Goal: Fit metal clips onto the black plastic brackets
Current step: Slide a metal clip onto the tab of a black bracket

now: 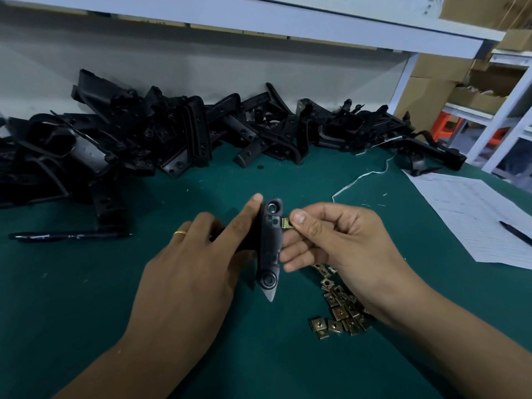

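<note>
My left hand [198,254] grips a black plastic bracket [269,249] and holds it upright over the green mat, its forefinger laid along the bracket's left edge. Between thumb and forefinger, my right hand [336,240] pinches a small brass-coloured metal clip [286,223]. The clip sits at the bracket's right edge, beside a square opening near its top. A loose heap of more metal clips [339,306] lies on the mat under my right wrist.
A big pile of black plastic brackets [172,133] stretches across the back of the green table [86,298]. A black pen [69,236] lies at the left. At the right are a sheet of paper [472,214] with another pen [516,233], and a white string [359,177].
</note>
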{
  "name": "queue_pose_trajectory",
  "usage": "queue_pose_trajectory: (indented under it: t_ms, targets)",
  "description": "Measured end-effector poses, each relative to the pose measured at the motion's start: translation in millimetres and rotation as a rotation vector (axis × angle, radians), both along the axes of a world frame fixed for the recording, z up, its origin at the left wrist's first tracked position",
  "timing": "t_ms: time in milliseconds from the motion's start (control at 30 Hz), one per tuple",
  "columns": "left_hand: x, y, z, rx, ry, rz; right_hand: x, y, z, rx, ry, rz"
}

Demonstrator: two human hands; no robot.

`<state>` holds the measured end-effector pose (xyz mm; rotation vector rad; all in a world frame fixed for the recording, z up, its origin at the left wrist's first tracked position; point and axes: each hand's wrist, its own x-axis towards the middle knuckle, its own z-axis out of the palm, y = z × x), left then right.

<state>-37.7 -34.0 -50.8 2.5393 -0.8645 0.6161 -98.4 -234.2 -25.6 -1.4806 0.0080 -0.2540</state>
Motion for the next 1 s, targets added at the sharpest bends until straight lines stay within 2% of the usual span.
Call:
queue_pose_trajectory:
  t_ms: [267, 400, 500, 600, 667, 800, 1000]
  targets:
    - [0.8, -0.7, -4.3, 0.008, -0.006, -0.039, -2.6, 6.1, -3.1, -0.075, 0.012, -0.033]
    - [2.0, -0.5, -5.8, 0.008, 0.012, -0.058, -2.7, -2.2, 0.7, -0.106, 0.044, 0.056]
    - [1.3, 0.0, -1.4, 0.01, 0.027, -0.059, -0.8, -21.9, 9.5, -0.298, 0.053, 0.013]
    - [0.5, 0.9, 1.5, 0.011, 0.06, -0.041, 0.6, -47.7, 12.8, -0.758, 0.058, -0.2]
    - [-0.1, 1.0, 1.6, 0.023, 0.067, -0.03, -0.4, -59.7, 14.5, -0.982, 0.129, -0.169]
    - [-0.2, 0.7, 2.5, 0.044, 0.075, -0.013, -1.9, -62.2, 14.4, -1.07, 0.252, 0.073]
    - [0.0, 0.7, 2.7, 0.057, 0.102, -0.005, -4.1, -62.6, 16.5, -1.09, 0.283, 0.189]
